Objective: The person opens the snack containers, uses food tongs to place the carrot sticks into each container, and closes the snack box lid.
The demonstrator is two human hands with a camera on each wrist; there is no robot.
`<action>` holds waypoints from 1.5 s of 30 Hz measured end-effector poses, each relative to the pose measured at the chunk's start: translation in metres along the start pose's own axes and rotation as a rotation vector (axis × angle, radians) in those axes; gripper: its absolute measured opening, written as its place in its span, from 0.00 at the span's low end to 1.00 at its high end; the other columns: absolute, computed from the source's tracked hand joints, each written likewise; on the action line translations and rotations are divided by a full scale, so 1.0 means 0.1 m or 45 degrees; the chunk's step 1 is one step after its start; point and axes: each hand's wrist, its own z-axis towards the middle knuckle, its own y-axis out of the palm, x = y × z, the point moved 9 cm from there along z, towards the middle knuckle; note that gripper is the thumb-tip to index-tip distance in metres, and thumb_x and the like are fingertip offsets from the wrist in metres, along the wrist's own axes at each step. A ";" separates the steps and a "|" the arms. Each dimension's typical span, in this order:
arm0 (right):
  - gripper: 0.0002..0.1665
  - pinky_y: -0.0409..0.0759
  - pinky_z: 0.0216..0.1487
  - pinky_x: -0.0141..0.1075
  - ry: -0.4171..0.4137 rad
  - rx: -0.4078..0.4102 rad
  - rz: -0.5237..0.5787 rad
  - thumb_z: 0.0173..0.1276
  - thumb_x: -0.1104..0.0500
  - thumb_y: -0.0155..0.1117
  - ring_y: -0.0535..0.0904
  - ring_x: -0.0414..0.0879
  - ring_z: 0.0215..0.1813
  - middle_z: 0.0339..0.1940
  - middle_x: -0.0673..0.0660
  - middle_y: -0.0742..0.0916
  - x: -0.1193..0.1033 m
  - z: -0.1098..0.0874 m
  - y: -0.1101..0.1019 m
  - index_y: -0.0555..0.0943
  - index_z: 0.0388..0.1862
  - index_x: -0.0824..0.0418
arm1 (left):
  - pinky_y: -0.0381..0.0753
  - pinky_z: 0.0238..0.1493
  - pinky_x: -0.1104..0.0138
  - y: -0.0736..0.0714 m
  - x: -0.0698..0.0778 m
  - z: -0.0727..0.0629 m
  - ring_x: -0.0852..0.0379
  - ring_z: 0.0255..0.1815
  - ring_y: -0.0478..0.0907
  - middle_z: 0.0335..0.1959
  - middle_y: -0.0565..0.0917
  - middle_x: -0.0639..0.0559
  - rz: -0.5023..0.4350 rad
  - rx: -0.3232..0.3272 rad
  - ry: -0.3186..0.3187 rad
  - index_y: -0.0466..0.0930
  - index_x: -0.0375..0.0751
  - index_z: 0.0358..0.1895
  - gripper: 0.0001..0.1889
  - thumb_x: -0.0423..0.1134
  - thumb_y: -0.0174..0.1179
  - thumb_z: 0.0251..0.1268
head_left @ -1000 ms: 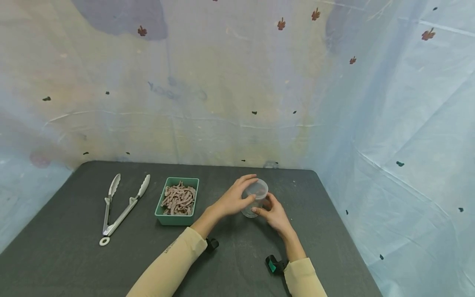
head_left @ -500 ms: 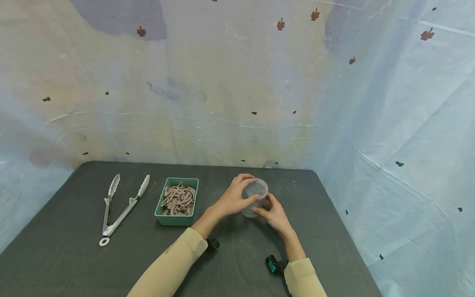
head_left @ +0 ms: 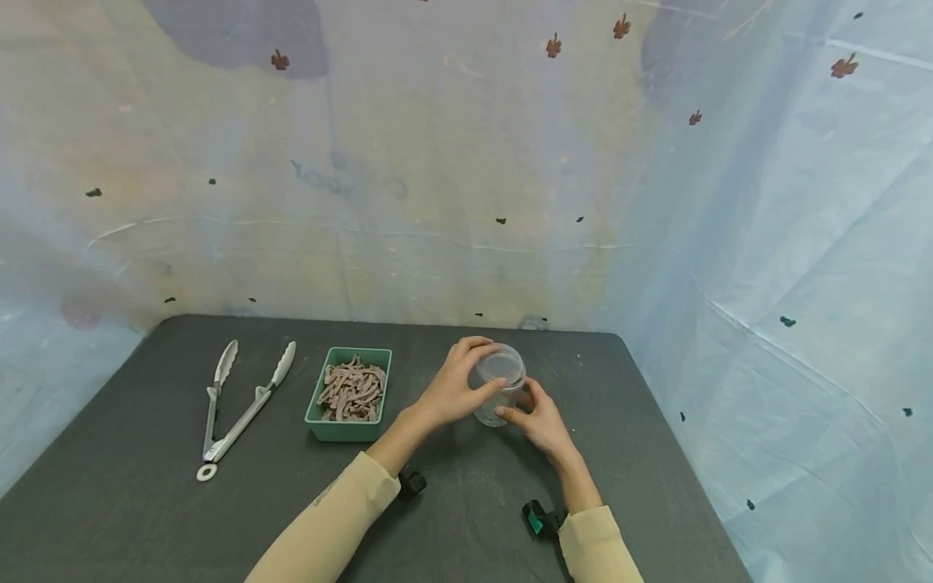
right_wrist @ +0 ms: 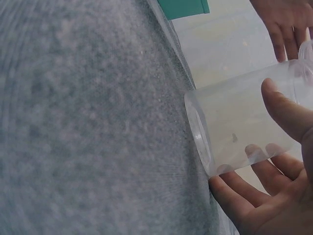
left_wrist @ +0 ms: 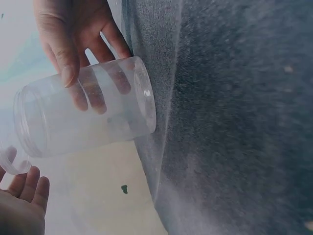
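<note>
Plastic sheet (head_left: 408,162) hangs behind a dark counter (head_left: 452,526). Metal tongs (head_left: 244,420) lie over on the left, legs spread, tips toward the far edge. Just right of those there's a green box (head_left: 342,432). Left hand (head_left: 459,385) has its thumb and fingers curved round the lid's edge, parted about as wide as the lid. Right hand (head_left: 543,421) has its fingers wrapped round the jar's right side. Clear jar (right_wrist: 234,112) stands upright right of the box, lid (head_left: 505,364) tilted at its mouth, can't tell if they touch. Brownish strips (head_left: 353,391) fill the box.
</note>
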 end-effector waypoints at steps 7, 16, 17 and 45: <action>0.44 0.83 0.59 0.52 -0.029 0.004 0.010 0.68 0.59 0.76 0.73 0.63 0.74 0.75 0.65 0.74 0.00 0.01 0.00 0.66 0.79 0.60 | 0.77 0.63 0.49 -0.14 -0.01 -0.18 0.47 0.74 0.64 0.74 0.66 0.49 0.025 0.027 0.014 0.73 0.45 0.74 0.30 0.48 0.68 0.73; 0.40 0.85 0.56 0.48 -0.056 0.007 0.036 0.68 0.62 0.76 0.76 0.63 0.71 0.72 0.64 0.77 0.00 0.02 0.00 0.69 0.76 0.60 | 0.77 0.64 0.47 -0.36 -0.06 -0.47 0.46 0.74 0.66 0.73 0.68 0.48 0.083 0.027 -0.008 0.74 0.44 0.73 0.30 0.48 0.69 0.71; 0.40 0.85 0.55 0.48 -0.061 0.005 0.034 0.68 0.62 0.76 0.76 0.64 0.71 0.72 0.65 0.77 0.00 0.02 0.00 0.69 0.76 0.61 | 0.77 0.63 0.47 -0.38 -0.07 -0.49 0.46 0.74 0.66 0.73 0.69 0.47 0.092 0.025 -0.005 0.74 0.44 0.72 0.30 0.48 0.70 0.71; 0.40 0.83 0.57 0.49 -0.051 -0.010 0.041 0.68 0.61 0.76 0.76 0.62 0.71 0.71 0.63 0.78 0.01 0.00 0.00 0.70 0.76 0.58 | 0.84 0.45 0.60 -0.09 -0.36 -0.76 0.55 0.49 0.84 0.66 0.75 0.50 0.615 -0.589 -0.059 0.76 0.45 0.69 0.32 0.56 0.69 0.69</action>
